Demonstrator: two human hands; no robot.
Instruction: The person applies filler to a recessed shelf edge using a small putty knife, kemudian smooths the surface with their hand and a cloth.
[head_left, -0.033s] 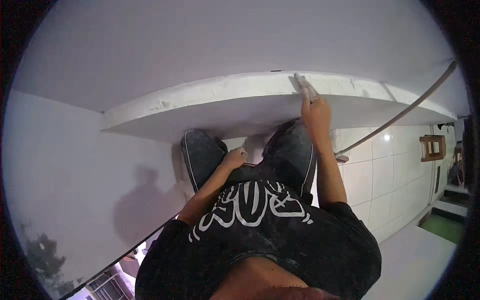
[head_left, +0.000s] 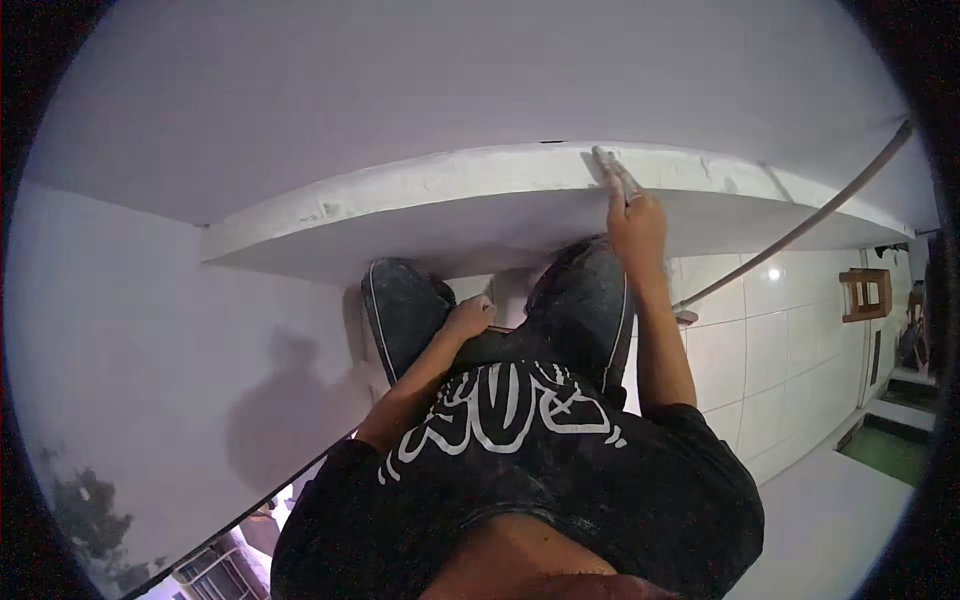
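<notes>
A raised white ledge [head_left: 480, 172] runs across in front of me, its face smeared with uneven white paste. My right hand [head_left: 636, 228] reaches over it, fingers stretched out and coated in whitish paste, the tips touching the face near its upper edge. Between my knees, my left hand [head_left: 468, 318] is closed in a loose fist by my left thigh. A thin brownish strip [head_left: 502, 329] pokes out from beside its fingers; what it belongs to is hidden. A small dark gap [head_left: 552, 142] shows at the top edge of the ledge, left of my right fingertips.
A long pole [head_left: 800, 235] leans from the floor to the wall at my right. Beyond it stands a wooden stool [head_left: 866, 295] on white floor tiles [head_left: 770, 340]. A white wall [head_left: 180, 350] with dark stains rises on the left.
My right hand has shifted very slightly to the right, with its fingertips still on the ledge. My left hand stays where it was.
</notes>
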